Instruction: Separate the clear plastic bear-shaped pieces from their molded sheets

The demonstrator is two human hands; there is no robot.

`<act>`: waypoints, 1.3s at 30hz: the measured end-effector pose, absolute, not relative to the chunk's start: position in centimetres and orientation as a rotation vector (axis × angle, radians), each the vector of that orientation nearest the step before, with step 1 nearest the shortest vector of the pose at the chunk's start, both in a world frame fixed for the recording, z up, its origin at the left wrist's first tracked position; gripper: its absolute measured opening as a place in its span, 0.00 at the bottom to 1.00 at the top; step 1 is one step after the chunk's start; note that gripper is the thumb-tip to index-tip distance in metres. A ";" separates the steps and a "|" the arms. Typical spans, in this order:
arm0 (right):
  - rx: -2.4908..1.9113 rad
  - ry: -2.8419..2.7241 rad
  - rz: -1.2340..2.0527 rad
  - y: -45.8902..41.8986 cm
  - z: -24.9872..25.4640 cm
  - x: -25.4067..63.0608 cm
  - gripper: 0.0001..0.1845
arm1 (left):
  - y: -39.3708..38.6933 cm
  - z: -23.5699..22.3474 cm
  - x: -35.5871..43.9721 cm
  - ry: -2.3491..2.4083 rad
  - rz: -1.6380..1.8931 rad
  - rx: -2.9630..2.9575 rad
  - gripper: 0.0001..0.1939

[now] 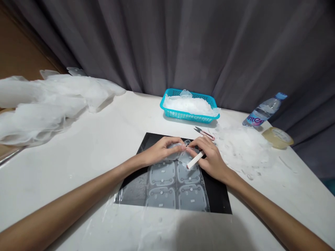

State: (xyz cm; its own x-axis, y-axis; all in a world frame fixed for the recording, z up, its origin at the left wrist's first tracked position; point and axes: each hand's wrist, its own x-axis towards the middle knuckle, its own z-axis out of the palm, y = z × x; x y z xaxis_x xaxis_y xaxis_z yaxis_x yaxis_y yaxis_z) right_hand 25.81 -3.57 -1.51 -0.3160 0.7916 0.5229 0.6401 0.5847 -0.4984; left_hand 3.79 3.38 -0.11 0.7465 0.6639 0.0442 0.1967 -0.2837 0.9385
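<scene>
A translucent sheet [162, 176] with rounded-square moulded shapes lies on a black mat [218, 198]. At its far end my left hand [166, 148] is closed on the raised, folded part of the sheet, thumb and fingers pinching its edge. My right hand [209, 155] meets it there, its thumb and index finger pinching at the same edge. A white stick-like handle [195, 160] with a brownish end lies across the right hand's fingers; its other end is hidden. Just beyond the right hand are thread snips [205, 133] with dark blades and pink handles.
A blue basket [188, 116] of translucent white pieces stands at the back. Stacked translucent sheets [52, 104] fill the left side. To the right lie a heap of white scraps [242, 148], a water bottle [265, 111] and a tape roll [277, 137]. A grey curtain [167, 42] hangs behind the table.
</scene>
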 end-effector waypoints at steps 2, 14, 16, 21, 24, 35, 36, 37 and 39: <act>-1.082 -2.132 0.087 -3.8 -1.4 25.9 0.03 | 3.4 -0.2 4.0 0.700 0.544 1.791 0.15; -1.029 -1.994 0.026 -5.9 -0.5 25.8 0.03 | 5.1 -0.7 2.7 0.814 0.639 1.571 0.22; -1.112 -1.915 0.169 -5.3 -0.6 26.3 0.02 | 4.7 -0.3 2.6 0.777 0.599 1.578 0.22; -1.221 -1.796 0.528 -4.6 -1.9 26.8 0.05 | 4.4 0.1 2.4 0.649 0.456 1.722 0.19; -1.234 -1.811 0.593 -4.6 -2.0 27.0 0.11 | 4.6 -0.1 2.4 0.644 0.434 1.826 0.16; -1.229 -2.128 0.301 -3.6 -0.3 26.6 0.11 | 4.2 -0.6 2.9 0.610 0.409 1.862 0.18; -1.219 -2.180 0.315 -3.4 -0.1 26.6 0.11 | 4.2 -0.7 2.9 0.607 0.401 1.861 0.18; -1.202 -2.230 0.342 -3.1 0.1 26.7 0.10 | 4.2 -0.7 3.0 0.604 0.390 1.858 0.19; -1.164 -2.281 0.409 -2.7 0.5 27.0 0.08 | 4.2 -0.7 3.0 0.589 0.359 1.851 0.18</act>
